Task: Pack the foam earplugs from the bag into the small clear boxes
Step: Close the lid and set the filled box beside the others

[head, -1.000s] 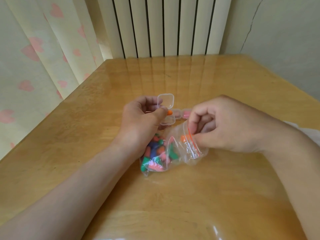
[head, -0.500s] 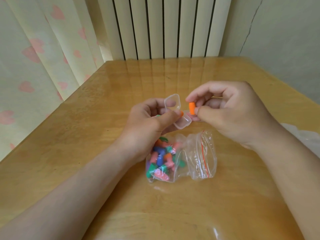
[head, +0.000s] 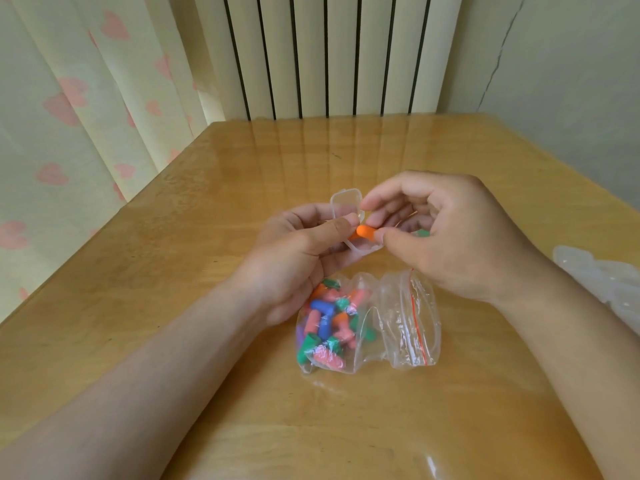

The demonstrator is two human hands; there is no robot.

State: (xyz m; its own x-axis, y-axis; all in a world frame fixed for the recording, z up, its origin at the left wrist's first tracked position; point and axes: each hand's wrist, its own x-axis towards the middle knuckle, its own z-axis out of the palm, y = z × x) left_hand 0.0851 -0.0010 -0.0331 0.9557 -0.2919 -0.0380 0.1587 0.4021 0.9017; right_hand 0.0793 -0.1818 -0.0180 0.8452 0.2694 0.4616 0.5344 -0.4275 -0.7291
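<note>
Head view: both hands meet above the wooden bench (head: 166, 306), just beyond a clear zip bag (head: 412, 341). The left hand (head: 294, 261) holds a small clear box (head: 363, 250) off the bench. Its thumb is curled over the near side and its fingers are wrapped behind. The hinged lid (head: 346, 204) stands open and upright, on the side away from the person.

The right hand (head: 460, 237) pinches an orange foam earplug (head: 367, 233) between thumb and a curled finger. The rounded tip of the earplug points toward the left thumb and sits right at the mouth of the box. Whether it already touches the inside cannot be told. The right index fingertip is at the edge of the lid.

The bag lies crumpled on the bench, below both hands and touching the heel of the left one. Its red zip strip (head: 417, 323) is on the side under the right wrist. The loose earplugs (head: 325, 323), green, blue, pink and orange, are heaped at the end under the left palm.

A small green thing (head: 423, 232) peeks out behind the right fingers, too hidden to name. Some crumpled clear plastic (head: 602, 282) lies on the bench beyond the right wrist. Past the hands are a white radiator (head: 329, 53) and, off to the left, a curtain with pink hearts (head: 69, 105).
</note>
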